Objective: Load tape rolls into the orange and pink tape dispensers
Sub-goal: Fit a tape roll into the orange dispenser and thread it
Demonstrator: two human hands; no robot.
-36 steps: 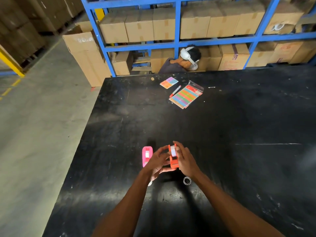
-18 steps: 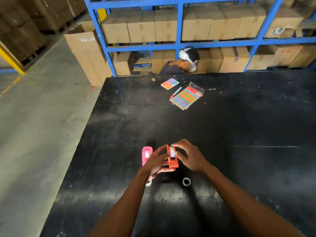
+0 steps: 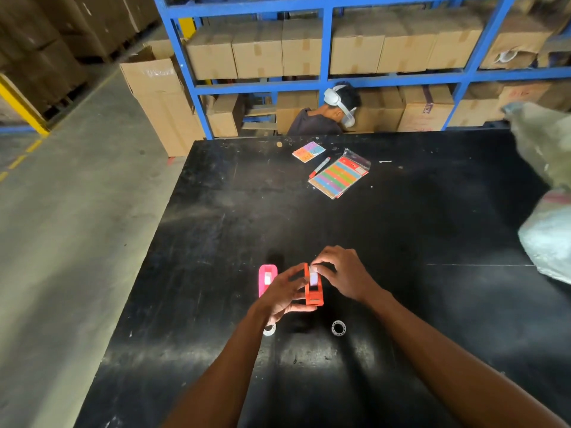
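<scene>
An orange tape dispenser (image 3: 314, 292) stands on the black table (image 3: 401, 230) with a whitish tape roll (image 3: 313, 277) in its slot. My left hand (image 3: 282, 293) grips the dispenser's left side. My right hand (image 3: 343, 274) pinches the top of the roll with its fingertips. A pink tape dispenser (image 3: 266, 278) with a white roll inside lies just left, partly behind my left hand. A clear tape ring (image 3: 338, 328) lies on the table nearer me; another ring (image 3: 269, 329) shows under my left wrist.
At the table's far side lie a colourful sticky-note pack (image 3: 339, 173), a small note pad (image 3: 308, 151) and a red pen (image 3: 319, 167). A person wearing a headset (image 3: 338, 105) sits behind the table. Plastic-wrapped bundles (image 3: 548, 217) intrude at right. Blue shelving (image 3: 327, 78) holds cardboard boxes.
My right hand has shifted from the dispenser's side to the top of the roll. The view has tilted slightly, bringing the bundles at right into sight.
</scene>
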